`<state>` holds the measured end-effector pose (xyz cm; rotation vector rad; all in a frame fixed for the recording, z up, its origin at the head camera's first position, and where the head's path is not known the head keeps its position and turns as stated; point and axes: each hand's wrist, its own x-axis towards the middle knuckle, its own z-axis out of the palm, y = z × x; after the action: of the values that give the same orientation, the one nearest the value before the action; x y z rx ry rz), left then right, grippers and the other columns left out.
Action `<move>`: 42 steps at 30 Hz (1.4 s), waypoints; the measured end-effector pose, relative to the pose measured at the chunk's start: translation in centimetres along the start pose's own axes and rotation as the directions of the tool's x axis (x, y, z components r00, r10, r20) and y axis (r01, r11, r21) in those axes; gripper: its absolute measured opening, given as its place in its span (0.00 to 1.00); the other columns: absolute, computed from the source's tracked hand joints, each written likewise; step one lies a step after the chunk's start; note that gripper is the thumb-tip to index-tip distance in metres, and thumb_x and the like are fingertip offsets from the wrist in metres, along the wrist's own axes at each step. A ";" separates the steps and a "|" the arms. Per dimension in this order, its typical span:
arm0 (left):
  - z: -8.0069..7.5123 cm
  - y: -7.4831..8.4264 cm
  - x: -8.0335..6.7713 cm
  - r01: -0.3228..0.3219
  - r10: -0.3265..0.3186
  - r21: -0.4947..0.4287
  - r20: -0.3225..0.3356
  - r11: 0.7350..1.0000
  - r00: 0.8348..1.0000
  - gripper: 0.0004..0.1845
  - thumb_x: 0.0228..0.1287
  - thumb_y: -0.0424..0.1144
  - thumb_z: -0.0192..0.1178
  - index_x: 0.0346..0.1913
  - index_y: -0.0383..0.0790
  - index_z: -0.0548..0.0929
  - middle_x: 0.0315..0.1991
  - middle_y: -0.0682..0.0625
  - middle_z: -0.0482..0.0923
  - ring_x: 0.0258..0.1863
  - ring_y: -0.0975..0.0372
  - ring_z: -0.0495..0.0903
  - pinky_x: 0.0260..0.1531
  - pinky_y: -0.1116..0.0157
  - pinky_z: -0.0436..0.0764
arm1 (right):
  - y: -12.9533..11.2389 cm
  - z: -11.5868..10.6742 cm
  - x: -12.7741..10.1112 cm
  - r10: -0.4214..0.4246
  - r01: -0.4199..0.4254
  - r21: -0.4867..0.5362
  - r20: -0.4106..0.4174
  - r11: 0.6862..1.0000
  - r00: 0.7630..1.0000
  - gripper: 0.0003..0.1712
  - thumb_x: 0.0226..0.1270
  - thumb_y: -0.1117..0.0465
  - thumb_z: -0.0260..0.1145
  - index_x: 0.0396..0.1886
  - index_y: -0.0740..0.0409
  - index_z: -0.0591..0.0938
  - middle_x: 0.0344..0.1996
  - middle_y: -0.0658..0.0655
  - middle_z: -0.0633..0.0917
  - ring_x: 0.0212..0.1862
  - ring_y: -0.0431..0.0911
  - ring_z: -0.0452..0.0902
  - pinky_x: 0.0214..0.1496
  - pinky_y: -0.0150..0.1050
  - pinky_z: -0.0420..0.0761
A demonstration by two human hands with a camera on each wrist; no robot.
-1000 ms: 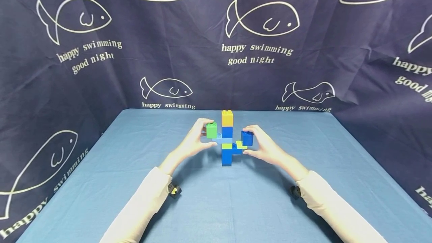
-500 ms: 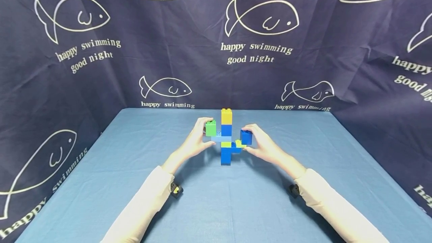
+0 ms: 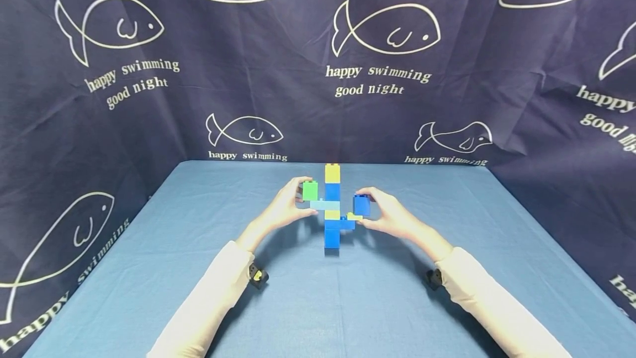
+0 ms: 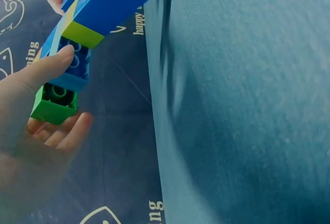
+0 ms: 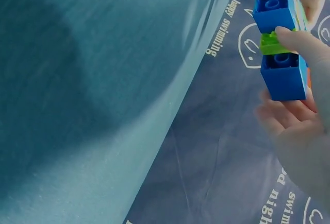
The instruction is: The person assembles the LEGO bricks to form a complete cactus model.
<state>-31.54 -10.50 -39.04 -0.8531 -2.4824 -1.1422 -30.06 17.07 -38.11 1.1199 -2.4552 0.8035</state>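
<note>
Above blue surface (image 3: 318, 303), mid-centre, we see brick model (image 3: 333, 220) held up. Left hand (image 3: 283, 209) fingers clamped on green brick (image 3: 310, 190) at left arm; right hand (image 3: 392, 215) fingers clamped on dark blue brick (image 3: 361, 205) at right arm. Fish-print curtain (image 3: 149, 98) stands behind; we see nothing between hands and model.

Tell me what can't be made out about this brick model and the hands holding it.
- Head view: whether the brick model rests on the blue tablecloth or is lifted; too small.
- Left wrist view: the yellow top brick, cut off by the edge.
- Right wrist view: the right hand, blurred, fingertips past the edge.
- Head view: the left hand fingertips, behind the green brick.
</note>
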 end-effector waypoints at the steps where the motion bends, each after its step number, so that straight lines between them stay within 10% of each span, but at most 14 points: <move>1: 0.0 -0.1 0.0 0.004 -0.004 0.012 0.009 1.000 1.000 0.41 0.37 0.39 0.71 0.57 0.36 0.63 0.47 0.44 0.69 0.38 0.58 0.75 0.36 0.65 0.78 | 0.0 0.0 0.0 0.002 -0.002 -0.002 0.005 1.000 1.000 0.33 0.42 0.58 0.71 0.50 0.60 0.70 0.42 0.55 0.78 0.42 0.45 0.74 0.46 0.43 0.75; 16: 0.1 -0.9 0.8 0.073 -0.078 0.078 0.069 0.994 0.995 0.42 0.38 0.48 0.70 0.59 0.37 0.65 0.50 0.43 0.67 0.45 0.58 0.73 0.37 0.71 0.77 | 0.7 -0.6 0.7 0.146 -0.151 0.028 0.144 0.988 0.979 0.32 0.43 0.53 0.71 0.50 0.56 0.72 0.42 0.55 0.80 0.44 0.48 0.77 0.48 0.44 0.74; 26: 0.6 -1.8 1.0 0.234 -0.237 0.038 0.123 0.971 0.964 0.42 0.38 0.48 0.70 0.58 0.34 0.65 0.51 0.42 0.71 0.45 0.57 0.75 0.39 0.68 0.77 | 1.7 0.0 1.1 0.139 -0.154 0.062 0.194 0.986 0.971 0.31 0.43 0.51 0.71 0.48 0.58 0.75 0.44 0.53 0.76 0.45 0.47 0.74 0.49 0.44 0.74; 42: 0.9 -2.4 1.2 0.316 -0.335 0.114 0.235 0.942 0.912 0.41 0.38 0.50 0.70 0.57 0.35 0.67 0.51 0.42 0.73 0.48 0.55 0.75 0.49 0.60 0.72 | 2.4 0.8 1.0 0.199 -0.245 0.093 0.346 0.965 0.917 0.33 0.48 0.53 0.68 0.52 0.65 0.71 0.46 0.61 0.76 0.49 0.54 0.74 0.48 0.42 0.75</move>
<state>-33.93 -10.58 -40.47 -0.6088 -2.9440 -1.0889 -32.59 17.24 -39.05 1.1136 -2.8914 0.9216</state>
